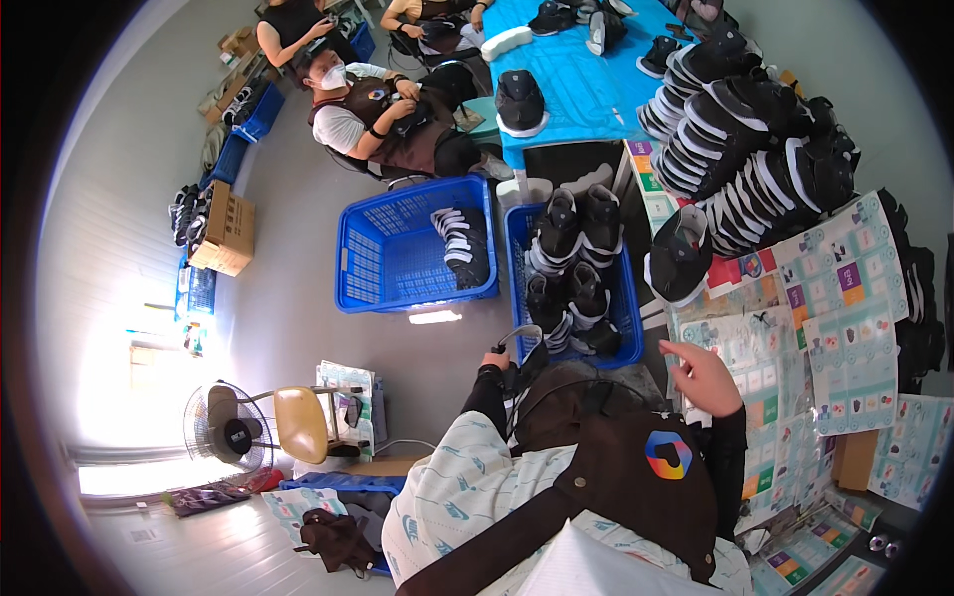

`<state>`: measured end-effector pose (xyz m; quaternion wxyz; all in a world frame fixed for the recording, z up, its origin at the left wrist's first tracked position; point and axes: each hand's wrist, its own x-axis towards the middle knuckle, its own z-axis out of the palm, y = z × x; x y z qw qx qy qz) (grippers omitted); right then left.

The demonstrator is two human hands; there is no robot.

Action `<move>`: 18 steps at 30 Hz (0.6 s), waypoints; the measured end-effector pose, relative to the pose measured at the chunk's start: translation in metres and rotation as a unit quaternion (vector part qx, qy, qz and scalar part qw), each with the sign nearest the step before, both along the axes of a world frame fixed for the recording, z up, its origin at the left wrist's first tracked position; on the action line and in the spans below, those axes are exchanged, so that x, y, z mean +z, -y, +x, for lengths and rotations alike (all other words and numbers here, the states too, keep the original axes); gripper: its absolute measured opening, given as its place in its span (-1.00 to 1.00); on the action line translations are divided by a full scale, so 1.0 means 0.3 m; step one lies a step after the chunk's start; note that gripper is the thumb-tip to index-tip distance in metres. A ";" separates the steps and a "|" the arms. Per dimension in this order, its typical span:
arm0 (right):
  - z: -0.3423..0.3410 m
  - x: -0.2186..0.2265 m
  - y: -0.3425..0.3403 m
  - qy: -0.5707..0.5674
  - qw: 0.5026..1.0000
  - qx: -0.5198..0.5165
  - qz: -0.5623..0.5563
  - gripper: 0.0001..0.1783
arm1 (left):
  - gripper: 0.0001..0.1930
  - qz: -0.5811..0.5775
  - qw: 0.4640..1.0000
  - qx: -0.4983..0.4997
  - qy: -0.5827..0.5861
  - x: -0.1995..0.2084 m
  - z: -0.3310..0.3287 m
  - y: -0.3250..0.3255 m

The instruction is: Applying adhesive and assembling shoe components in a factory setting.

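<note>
My left hand (pixel 494 360) is closed at the near end of the narrower blue basket. It is on a dark thing with a curved grey edge (pixel 527 336); what this is I cannot make out. My right hand (pixel 706 379) hangs in the air beside the sheet-covered table, its fingers apart and pointing left, nothing in it. Between and beyond my hands stands the blue basket (pixel 636 323) with several black-and-white shoe uppers (pixel 558 226) inside. Closest to my right hand on the table is a single black upper with a white edge (pixel 680 256).
A wider blue basket (pixel 373 199) holds a stack of striped uppers (pixel 461 248) on the left. Tall nested stacks of uppers (pixel 730 119) cover the right table. A blue-covered table (pixel 586 79) stands ahead; a seated masked person (pixel 373 119) works to its left. A fan (pixel 237 434) stands far left.
</note>
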<state>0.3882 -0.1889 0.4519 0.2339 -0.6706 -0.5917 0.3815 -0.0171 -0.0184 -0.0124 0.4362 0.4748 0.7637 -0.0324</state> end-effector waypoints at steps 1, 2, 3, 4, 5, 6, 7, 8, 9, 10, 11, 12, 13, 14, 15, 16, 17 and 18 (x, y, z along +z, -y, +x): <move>0.057 -0.127 0.018 0.005 0.997 -0.047 -0.063 -0.55 | -0.43 -0.003 1.000 -0.011 0.006 0.012 0.006 0.002; 0.120 -0.281 0.044 0.008 0.988 -0.092 -0.126 -0.62 | -0.43 -0.006 1.000 -0.021 0.011 0.022 0.007 0.003; 0.191 -0.476 0.093 0.028 0.982 -0.094 -0.163 -0.69 | -0.43 -0.005 1.000 -0.023 0.005 0.024 -0.001 -0.013; 0.231 -0.660 0.144 0.047 0.975 -0.093 -0.198 -0.72 | -0.36 -0.012 0.999 -0.042 -0.006 0.013 -0.024 -0.030; 0.230 -0.785 0.176 0.068 0.956 -0.098 -0.269 -0.72 | -0.28 -0.022 0.998 -0.055 -0.020 0.009 -0.061 -0.028; 0.226 -0.887 0.207 0.095 0.930 -0.107 -0.340 -0.69 | -0.28 -0.025 0.998 -0.055 -0.024 0.023 -0.064 -0.035; 0.214 -0.979 0.241 0.092 0.927 -0.109 -0.346 -0.69 | -0.26 -0.033 0.997 -0.061 -0.028 0.055 -0.044 -0.043; 0.196 -1.066 0.270 0.080 0.898 -0.153 -0.404 -0.61 | -0.24 -0.040 0.997 -0.064 -0.034 0.095 -0.037 -0.042; 0.178 -1.150 0.291 0.068 0.865 -0.193 -0.458 -0.53 | -0.23 -0.026 0.996 -0.077 -0.035 0.126 -0.047 -0.039; 0.174 -1.257 0.330 0.065 0.866 -0.195 -0.456 -0.53 | -0.23 -0.023 0.996 -0.080 -0.036 0.156 -0.034 -0.052; 0.166 -1.373 0.358 0.101 0.870 -0.207 -0.437 -0.48 | -0.22 -0.003 0.996 -0.083 -0.038 0.177 -0.049 -0.050; 0.124 -1.390 0.344 0.132 0.872 -0.214 -0.421 -0.42 | -0.22 0.014 0.995 -0.085 -0.047 0.181 -0.088 -0.038; 0.099 -1.397 0.337 0.152 0.875 -0.224 -0.401 -0.45 | -0.22 0.015 0.995 -0.077 -0.056 0.184 -0.119 -0.026; 0.086 -1.403 0.319 0.147 0.879 -0.216 -0.400 -0.45 | -0.22 0.015 0.996 -0.069 -0.062 0.185 -0.140 -0.014; 0.083 -1.414 0.322 0.183 0.888 -0.237 -0.349 -0.55 | -0.22 0.016 0.995 -0.067 -0.065 0.183 -0.155 -0.008; 0.076 -1.426 0.321 0.219 0.893 -0.258 -0.297 -0.66 | -0.22 0.018 0.995 -0.068 -0.070 0.182 -0.173 -0.002; 0.093 -1.430 0.323 0.200 0.892 -0.269 -0.303 -0.66 | -0.22 0.012 0.995 -0.064 -0.071 0.180 -0.189 0.006; 0.093 -1.425 0.322 0.197 0.893 -0.268 -0.303 -0.66 | -0.22 0.007 0.996 -0.059 -0.072 0.165 -0.209 0.016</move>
